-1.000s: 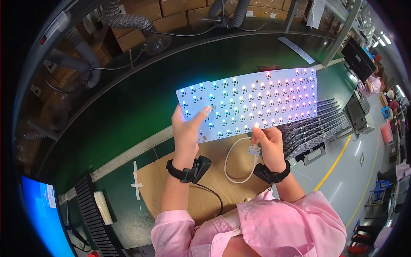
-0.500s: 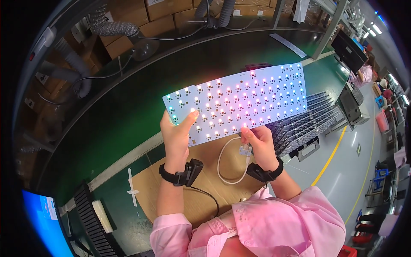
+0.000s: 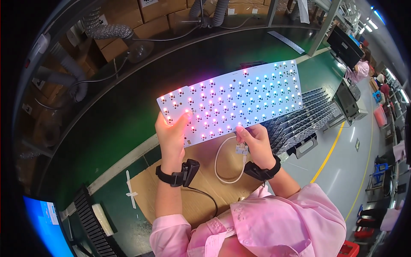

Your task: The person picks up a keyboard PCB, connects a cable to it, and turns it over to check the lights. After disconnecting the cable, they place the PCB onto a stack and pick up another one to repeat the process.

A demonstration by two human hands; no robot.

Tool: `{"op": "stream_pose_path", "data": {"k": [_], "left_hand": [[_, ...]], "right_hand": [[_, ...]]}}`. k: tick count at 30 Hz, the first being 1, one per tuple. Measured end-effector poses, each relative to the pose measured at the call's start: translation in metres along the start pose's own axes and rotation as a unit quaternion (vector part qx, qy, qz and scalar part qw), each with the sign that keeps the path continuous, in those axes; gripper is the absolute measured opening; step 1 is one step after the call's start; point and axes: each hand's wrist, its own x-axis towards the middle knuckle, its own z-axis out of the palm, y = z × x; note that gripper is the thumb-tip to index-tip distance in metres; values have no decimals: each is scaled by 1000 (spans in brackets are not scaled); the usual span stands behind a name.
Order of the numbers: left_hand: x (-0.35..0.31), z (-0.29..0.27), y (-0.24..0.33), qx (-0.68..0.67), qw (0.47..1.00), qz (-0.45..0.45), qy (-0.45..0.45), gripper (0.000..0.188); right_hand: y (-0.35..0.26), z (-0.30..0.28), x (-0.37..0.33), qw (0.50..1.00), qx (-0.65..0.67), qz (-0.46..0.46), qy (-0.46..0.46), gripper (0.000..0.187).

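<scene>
At frame centre, one white lit keyboard circuit board (image 3: 233,103) is gripped by the left hand (image 3: 172,135); the right hand (image 3: 256,141) pinches one white looped cable (image 3: 222,160).

The scene is moderately lit from overhead strip lights (image 3: 358,26) at the upper right, while the upper left and the black fisheye rim stay dim. The strongest light near the centre comes from the circuit board (image 3: 233,100) itself, whose small lamps glow pink on its left and blue-white on its right, tinting the left hand (image 3: 171,135) pink where it grips the edge. A blue screen (image 3: 43,222) glares at the lower left. The grey floor (image 3: 342,158) reflects a soft sheen. Straight edges bow strongly toward the rim. The centre is sharp; the far right background is small and smeared.
</scene>
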Motion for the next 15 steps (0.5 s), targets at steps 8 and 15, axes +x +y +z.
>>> {"op": "stream_pose_path", "data": {"k": [8,15], "left_hand": [[0,1,-3,-14,1000,4,2,30],[-1,2,-2,-7,1000,0,4,31]], "right_hand": [[2,-2,0,1000,-7,4,3,30],[1,-2,0,1000,-20,0,-2,29]]}}
